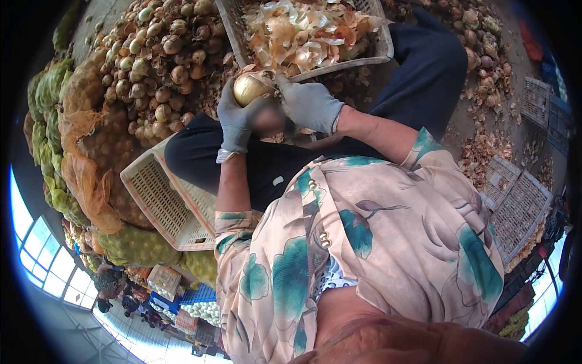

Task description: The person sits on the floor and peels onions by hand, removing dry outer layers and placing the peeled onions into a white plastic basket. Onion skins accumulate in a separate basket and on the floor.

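A yellow onion [251, 89], with smooth pale-gold skin showing, sits in my left hand [234, 120], which wears a grey knit glove. Loose dry skin clings to the top of the onion. My right hand [311, 105], gloved the same way, is against the onion's right side, its fingers curled. Whether it pinches a piece of skin or a small tool is hidden. Just beyond both hands stands a plastic crate [345, 63] holding a heap of papery onion skins [304, 36]. Below the hands a blurred patch hides detail.
A large pile of onions [168, 59] lies at the left, beside mesh sacks [93, 173] of onions. A cream plastic crate [159, 200] rests by my left leg. More onions [486, 54] and scattered skins [486, 145] lie at the right, near grey crates [520, 214]. People [109, 282] are in the background.
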Tool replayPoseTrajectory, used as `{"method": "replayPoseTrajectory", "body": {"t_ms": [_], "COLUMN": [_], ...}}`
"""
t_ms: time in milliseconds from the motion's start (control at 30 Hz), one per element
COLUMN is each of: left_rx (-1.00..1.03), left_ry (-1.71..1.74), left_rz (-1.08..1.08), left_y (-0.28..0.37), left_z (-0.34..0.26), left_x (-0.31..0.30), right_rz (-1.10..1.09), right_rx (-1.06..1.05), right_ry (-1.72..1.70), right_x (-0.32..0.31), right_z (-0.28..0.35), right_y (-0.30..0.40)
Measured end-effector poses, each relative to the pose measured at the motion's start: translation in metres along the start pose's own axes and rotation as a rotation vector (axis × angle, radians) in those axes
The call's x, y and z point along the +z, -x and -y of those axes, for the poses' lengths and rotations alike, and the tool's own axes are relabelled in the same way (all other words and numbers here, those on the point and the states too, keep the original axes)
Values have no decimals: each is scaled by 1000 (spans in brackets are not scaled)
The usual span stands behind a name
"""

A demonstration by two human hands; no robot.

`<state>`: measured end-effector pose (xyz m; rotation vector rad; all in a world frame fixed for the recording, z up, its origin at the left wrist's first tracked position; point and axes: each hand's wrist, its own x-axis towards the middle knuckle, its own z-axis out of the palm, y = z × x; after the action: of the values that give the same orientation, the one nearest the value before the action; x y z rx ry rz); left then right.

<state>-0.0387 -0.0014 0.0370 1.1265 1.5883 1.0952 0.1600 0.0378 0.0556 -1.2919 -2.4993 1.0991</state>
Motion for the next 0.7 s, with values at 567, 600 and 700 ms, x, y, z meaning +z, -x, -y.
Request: {"method": "replayPoseTrajectory", "body": {"t_ms": [567, 600, 700], "left_rx": [41, 30, 27], "left_ry": [-9, -18, -71], "left_rz": [-5, -1, 6], "left_y": [3, 4, 3], "left_z": [-3, -8, -10], "left_x": [3, 4, 4], "right_rz": [124, 109, 86], "right_rx": [25, 21, 4], "right_ry": [21, 34, 84], "right_x": [-9, -3, 2], "right_z": [4, 2, -2], "right_y": [-17, -25, -27]}}
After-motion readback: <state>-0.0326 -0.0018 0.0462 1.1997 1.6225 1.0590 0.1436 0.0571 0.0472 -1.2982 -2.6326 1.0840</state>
